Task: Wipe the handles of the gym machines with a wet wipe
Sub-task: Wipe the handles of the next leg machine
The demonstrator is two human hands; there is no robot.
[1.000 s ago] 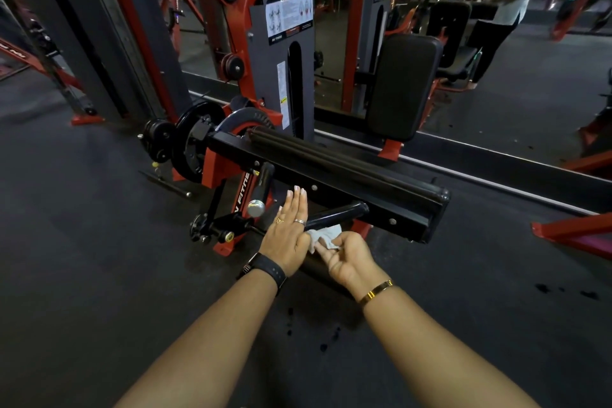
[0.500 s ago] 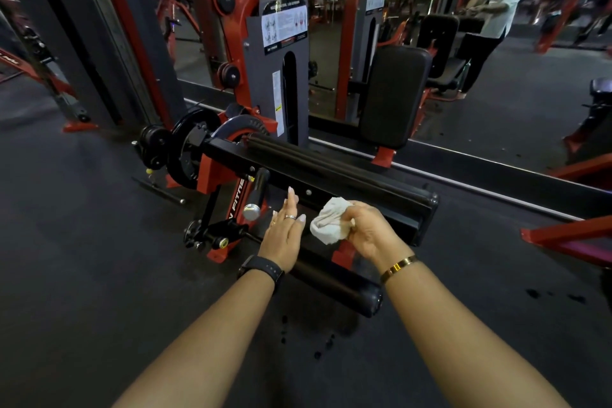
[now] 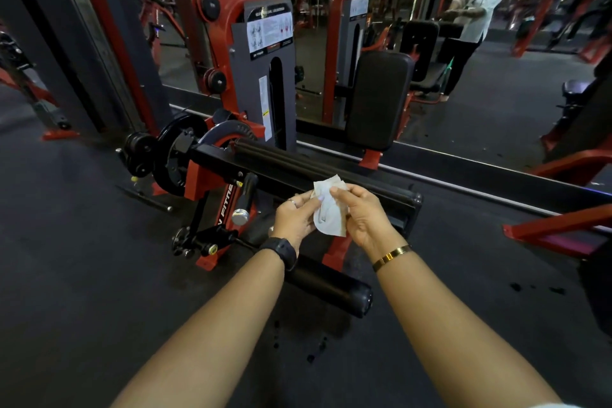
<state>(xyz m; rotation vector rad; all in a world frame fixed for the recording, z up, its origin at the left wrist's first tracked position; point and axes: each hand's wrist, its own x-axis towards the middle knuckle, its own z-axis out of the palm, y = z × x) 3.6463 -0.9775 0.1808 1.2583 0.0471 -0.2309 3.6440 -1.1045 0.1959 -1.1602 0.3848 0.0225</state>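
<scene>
Both hands hold the wipe (image 3: pixel 326 222) up in front of the machine's (image 3: pixel 265 76) black bar (image 3: pixel 374 190). The left hand (image 3: pixel 293 220) pinches its left edge, and the right hand (image 3: pixel 364 217) grasps its right side with curled fingers. The chrome-capped handle (image 3: pixel 245 197) stands just left of them, untouched. The floor (image 3: pixel 82 275) is dark rubber, with a mirror (image 3: pixel 496 103) behind.

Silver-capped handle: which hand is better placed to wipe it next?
Probably left: the left hand is beside the silver-capped handle and pinches the wipe; the right hand, also holding it, sits farther off.

Bare forearms; black watch (image 3: pixel 280 250) on the left wrist, gold bangle (image 3: pixel 392 255) on the right, 1 ring (image 3: pixel 291 201).
</scene>
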